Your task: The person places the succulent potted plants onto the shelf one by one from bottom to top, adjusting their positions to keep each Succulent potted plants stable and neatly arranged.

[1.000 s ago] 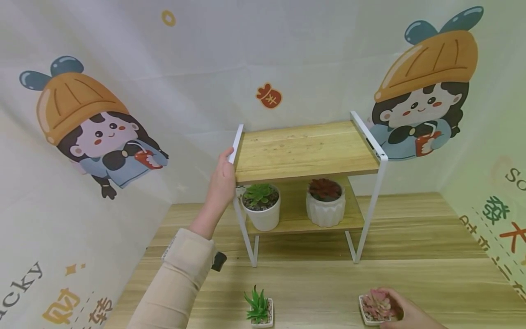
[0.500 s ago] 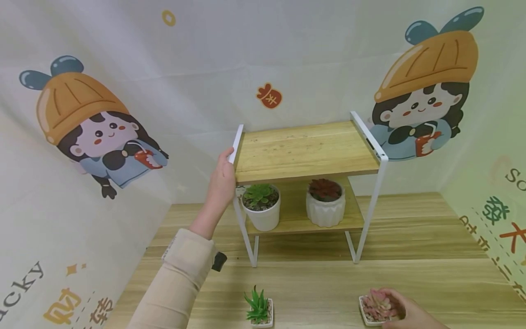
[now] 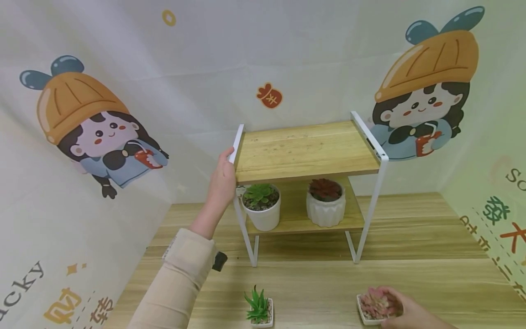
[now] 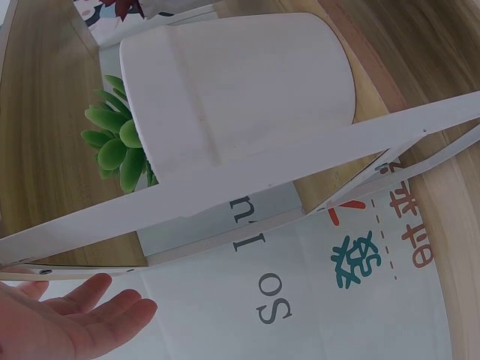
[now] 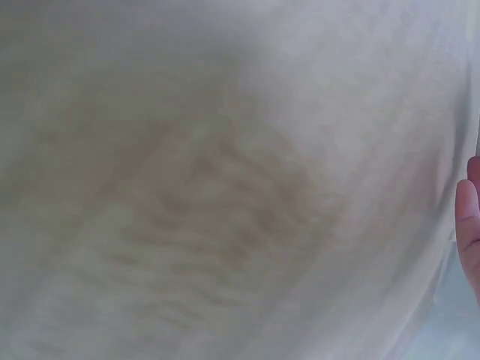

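Note:
At the lower right of the head view, my right hand (image 3: 404, 310) holds a pink succulent in a small white square pot (image 3: 367, 321), thumb and fingers around its right side. My left hand (image 3: 223, 180) reaches up to the left top rail of a two-tier shelf (image 3: 308, 153) with wooden boards and a white frame. In the left wrist view the left hand's fingers (image 4: 112, 319) extend loosely just outside that frame. The right wrist view is mostly a blurred pale surface, with a little of the right hand (image 5: 469, 232) at its edge.
On the lower board stand a green succulent in a white pot (image 3: 265, 217) and a dark red succulent in a ribbed white pot (image 3: 326, 211). A spiky green plant (image 3: 258, 307) in a small white pot sits at the table's front. A printed cloth (image 3: 197, 100) hangs behind.
My right hand has shifted the pink succulent's pot slightly left and up, with a small tilt. The left hand and the shelf have stayed in place.

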### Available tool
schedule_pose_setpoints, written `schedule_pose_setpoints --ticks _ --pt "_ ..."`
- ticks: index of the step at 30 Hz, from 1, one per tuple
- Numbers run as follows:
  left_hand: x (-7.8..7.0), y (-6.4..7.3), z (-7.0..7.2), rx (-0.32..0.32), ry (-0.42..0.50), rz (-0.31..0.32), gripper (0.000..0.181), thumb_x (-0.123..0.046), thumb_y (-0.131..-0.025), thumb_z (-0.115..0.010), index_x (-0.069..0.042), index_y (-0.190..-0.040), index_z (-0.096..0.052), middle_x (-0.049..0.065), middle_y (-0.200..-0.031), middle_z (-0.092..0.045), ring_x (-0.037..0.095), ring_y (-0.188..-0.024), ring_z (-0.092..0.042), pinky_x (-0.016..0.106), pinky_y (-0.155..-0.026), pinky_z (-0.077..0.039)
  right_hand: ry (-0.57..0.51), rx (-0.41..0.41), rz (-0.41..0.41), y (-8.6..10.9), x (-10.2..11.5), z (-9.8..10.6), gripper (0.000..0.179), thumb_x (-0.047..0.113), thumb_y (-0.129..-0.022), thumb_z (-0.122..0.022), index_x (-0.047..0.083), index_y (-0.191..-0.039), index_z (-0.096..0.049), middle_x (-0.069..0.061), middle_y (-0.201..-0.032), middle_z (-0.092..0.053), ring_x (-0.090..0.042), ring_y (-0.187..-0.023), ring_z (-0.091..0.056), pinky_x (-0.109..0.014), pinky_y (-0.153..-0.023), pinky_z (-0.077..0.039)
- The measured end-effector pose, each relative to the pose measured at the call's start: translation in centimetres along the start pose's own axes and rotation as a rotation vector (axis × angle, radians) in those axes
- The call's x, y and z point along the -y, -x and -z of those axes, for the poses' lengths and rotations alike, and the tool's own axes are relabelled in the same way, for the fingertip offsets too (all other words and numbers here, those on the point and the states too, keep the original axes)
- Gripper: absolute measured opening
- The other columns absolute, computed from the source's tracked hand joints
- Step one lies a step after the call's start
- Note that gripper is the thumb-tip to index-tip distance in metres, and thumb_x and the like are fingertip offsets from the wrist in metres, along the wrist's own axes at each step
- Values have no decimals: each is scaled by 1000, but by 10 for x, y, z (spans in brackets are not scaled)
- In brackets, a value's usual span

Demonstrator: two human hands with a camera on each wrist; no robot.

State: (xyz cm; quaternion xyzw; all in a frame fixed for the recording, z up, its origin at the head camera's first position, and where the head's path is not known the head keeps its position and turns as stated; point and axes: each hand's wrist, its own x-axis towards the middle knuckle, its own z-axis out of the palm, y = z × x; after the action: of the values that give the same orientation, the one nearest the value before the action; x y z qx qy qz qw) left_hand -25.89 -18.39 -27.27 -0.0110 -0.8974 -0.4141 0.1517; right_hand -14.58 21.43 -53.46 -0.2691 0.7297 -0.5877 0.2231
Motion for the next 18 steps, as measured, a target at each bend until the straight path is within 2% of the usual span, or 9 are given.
schedule_pose_setpoints --ticks 2,5,7,8,10,12,15,18 --pt "0 0 0 -1 -1 1 53 -23 -93 -12 -16 -144 -25 15 -79 -44 15 -50 -26 28 -46 -30 36 -27 -85 -2 9 -1 69 7 -81 -64 -27 -123 -20 -28 -111 -52 4 -87 -54 -19 -73 -47" --pt "0 0 0 -5 0 2 53 -22 -93 -12 -16 -144 -26 18 -91 -50 16 -52 -27 30 -47 -31 134 -57 -10 -7 19 -2 67 5 -79 -66 -27 -121 -25 -30 -109 -54 4 -88 -54 -19 -72 -48" --pt "0 0 -1 -6 6 1 53 -22 -93 -12 -16 -144 -26 20 -90 -49 16 -52 -27 30 -47 -31 182 -80 74 -13 26 -3 63 3 -77 -67 -25 -119 -30 -13 -108 -59 4 -89 -54 -20 -72 -49" --pt "0 0 0 -8 7 0 52 -22 -93 -13 -16 -144 -26 19 -95 -50 16 -52 -27 29 -47 -31 198 -88 116 -15 30 -2 59 0 -77 -67 -24 -119 -32 -4 -107 -59 4 -89 -54 -20 -72 -49" --pt "0 0 0 -9 11 0 52 -22 -93 -13 -16 -144 -26 18 -92 -49 15 -51 -27 29 -47 -30 207 -99 188 -21 38 -2 57 -3 -76 -67 -23 -118 -34 12 -106 -57 5 -90 -53 -20 -73 -49" --pt "0 0 0 -4 16 0 52 -22 -94 -13 -15 -144 -26 18 -84 -46 15 -51 -27 28 -46 -30 192 -102 214 -26 48 -2 56 -4 -76 -66 -23 -118 -34 22 -104 -52 4 -91 -53 -20 -74 -49" --pt "0 0 0 -4 15 -7 52 -21 -94 -13 -14 -144 -26 20 -97 -50 17 -53 -28 29 -48 -31 162 -93 232 -33 65 0 58 -4 -76 -66 -24 -119 -33 23 -106 -52 3 -91 -54 -19 -76 -48" --pt "0 0 0 -9 10 -10 52 -21 -94 -13 -13 -143 -26 21 -116 -50 18 -57 -28 31 -51 -31 126 -98 225 -40 84 2 61 -3 -77 -66 -26 -120 -30 16 -109 -55 4 -93 -54 -19 -76 -48"
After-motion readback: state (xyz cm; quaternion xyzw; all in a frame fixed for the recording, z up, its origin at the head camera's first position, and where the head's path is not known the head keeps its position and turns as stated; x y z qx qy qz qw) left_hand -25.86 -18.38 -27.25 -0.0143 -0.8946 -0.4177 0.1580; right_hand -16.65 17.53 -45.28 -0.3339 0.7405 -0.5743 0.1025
